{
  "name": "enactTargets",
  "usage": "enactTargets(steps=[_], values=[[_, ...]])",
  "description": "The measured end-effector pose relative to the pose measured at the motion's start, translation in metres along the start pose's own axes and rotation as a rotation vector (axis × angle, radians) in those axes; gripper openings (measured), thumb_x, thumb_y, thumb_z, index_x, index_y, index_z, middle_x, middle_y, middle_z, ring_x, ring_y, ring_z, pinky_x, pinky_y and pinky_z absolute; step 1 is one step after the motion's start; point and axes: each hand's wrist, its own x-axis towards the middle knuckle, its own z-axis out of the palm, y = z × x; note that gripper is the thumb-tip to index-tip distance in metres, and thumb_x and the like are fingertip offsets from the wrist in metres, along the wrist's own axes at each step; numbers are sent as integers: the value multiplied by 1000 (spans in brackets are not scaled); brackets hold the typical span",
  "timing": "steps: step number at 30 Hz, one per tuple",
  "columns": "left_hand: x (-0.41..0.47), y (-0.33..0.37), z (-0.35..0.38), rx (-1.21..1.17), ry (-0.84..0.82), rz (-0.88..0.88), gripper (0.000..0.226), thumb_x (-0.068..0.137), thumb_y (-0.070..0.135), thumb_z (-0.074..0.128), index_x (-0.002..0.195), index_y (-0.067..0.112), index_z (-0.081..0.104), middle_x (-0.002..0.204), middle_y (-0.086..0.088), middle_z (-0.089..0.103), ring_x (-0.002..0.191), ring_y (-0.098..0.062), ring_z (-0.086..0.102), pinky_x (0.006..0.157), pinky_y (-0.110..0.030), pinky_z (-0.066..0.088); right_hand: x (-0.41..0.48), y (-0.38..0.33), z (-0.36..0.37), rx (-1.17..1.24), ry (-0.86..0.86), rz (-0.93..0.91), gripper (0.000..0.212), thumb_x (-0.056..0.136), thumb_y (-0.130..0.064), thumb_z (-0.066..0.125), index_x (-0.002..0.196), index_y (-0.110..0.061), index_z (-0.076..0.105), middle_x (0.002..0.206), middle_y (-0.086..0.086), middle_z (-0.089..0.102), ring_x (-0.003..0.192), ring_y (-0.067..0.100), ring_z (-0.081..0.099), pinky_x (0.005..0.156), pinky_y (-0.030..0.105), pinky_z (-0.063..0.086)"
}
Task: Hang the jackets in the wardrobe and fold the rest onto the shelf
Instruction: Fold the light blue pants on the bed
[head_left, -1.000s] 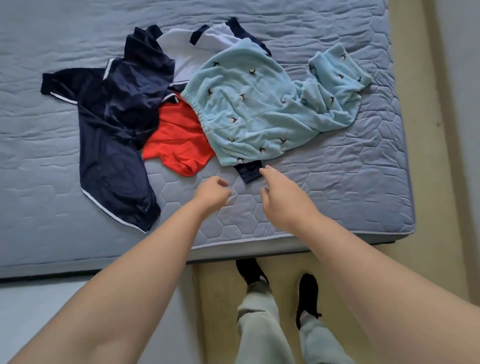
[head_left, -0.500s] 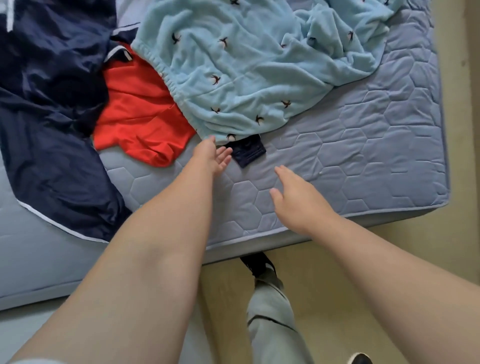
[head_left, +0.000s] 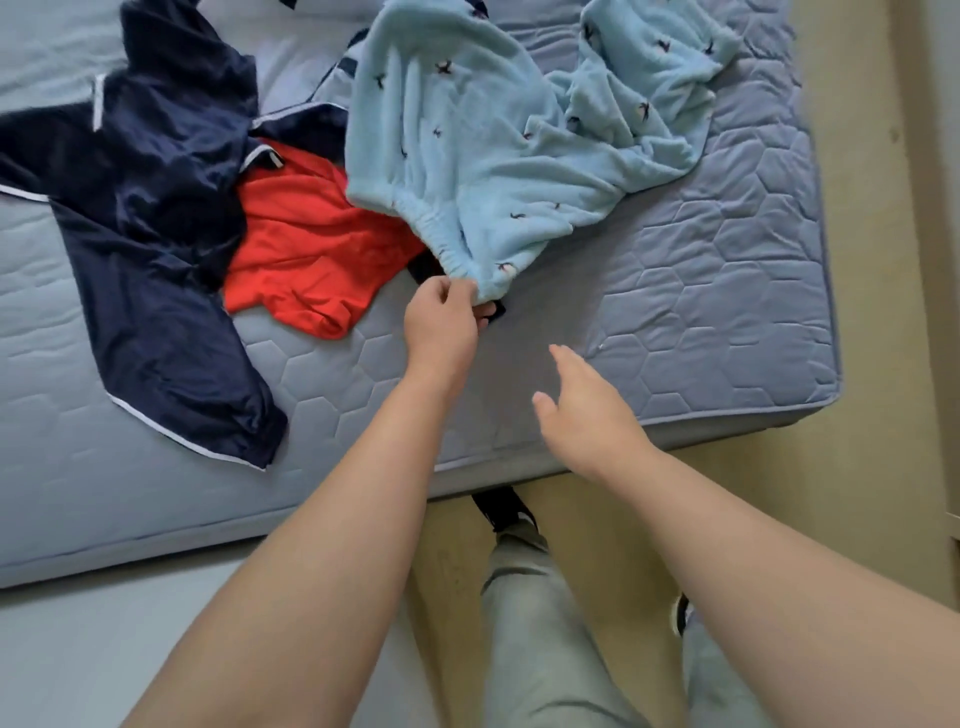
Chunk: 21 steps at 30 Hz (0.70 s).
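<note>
pinching light blue fleece (head_left: 498, 150) hem, left hand (head_left: 441, 322), right hand (head_left: 587, 415) just beside

Reckoning from my right hand (head_left: 582, 410), the bed (head_left: 727, 291) lies bare from 12 round to 3 o'clock, out to its corner, so I see open passage there. At 11 to 12 o'clock the light blue fleece (head_left: 493, 145) heaps up and blocks the far side. My left hand (head_left: 441, 322) pinches its hem at 10 o'clock, beside a dark cloth (head_left: 423, 267) poking out underneath. Beyond, the red garment (head_left: 311, 244) lies at 10 o'clock and the navy jacket (head_left: 156, 208) sprawls at 9, nearly to the near bed edge. Between the jacket and my left forearm I see a bare strip of bed.
</note>
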Motion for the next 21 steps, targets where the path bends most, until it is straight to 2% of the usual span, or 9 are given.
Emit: enactTargets(steps=[2, 5, 8, 12, 15, 18, 21], values=[[-39, 29, 17, 37, -48, 74, 14, 94, 15, 56, 81, 15, 61, 89, -18, 72, 76, -20, 70, 64, -27, 55, -16, -1, -32, 17, 49, -22, 66, 104, -29, 45, 161, -21, 13, 168, -6, 14, 151, 15, 22, 118, 38, 26], [-93, 72, 52, 71, -77, 159, 12, 91, 15, 57, 80, 15, 58, 85, -14, 67, 76, -22, 66, 59, -20, 52, -40, 9, -89, 58, 156, -68, 68, 102, -25, 49, 160, -21, 14, 167, -5, 15, 149, 18, 26, 116, 39, 30], [-139, 107, 91, 136, -33, 217, 12, 87, 16, 58, 80, 15, 49, 85, -19, 61, 73, -25, 63, 51, -17, 48, -57, 29, -148, 94, 281, -145, 71, 98, -22, 55, 158, -21, 17, 165, -1, 20, 147, 21, 29, 114, 41, 33], [-205, 141, 147, 182, 65, 321, 19, 70, 25, 60, 73, 18, 42, 74, -11, 51, 64, -25, 61, 54, -35, 51, -76, 53, -218, 52, 335, -395, 75, 92, -21, 64, 155, -26, 23, 155, -1, 31, 140, 23, 35, 108, 44, 38], [-263, 153, 186, 91, 219, 356, 17, 71, 20, 62, 79, 21, 48, 72, -4, 55, 60, -27, 62, 57, -38, 51, -97, 69, -265, -43, 266, -598, 61, 90, -23, 68, 145, -26, 42, 142, 0, 48, 131, 23, 44, 106, 45, 42], [-313, 164, 212, -59, 282, 378, 32, 81, 6, 60, 104, 29, 59, 75, 0, 63, 57, -13, 58, 57, -28, 52, -121, 81, -309, -124, 298, -716, 37, 95, -21, 57, 132, -25, 59, 129, 2, 60, 122, 27, 51, 99, 47, 45], [-345, 191, 227, -84, 288, 403, 26, 92, 1, 56, 106, 19, 70, 77, 8, 69, 58, -7, 58, 59, -22, 52, -145, 74, -346, -82, 303, -792, 29, 97, -14, 50, 120, -18, 66, 118, 4, 65, 113, 28, 54, 97, 45, 44]])
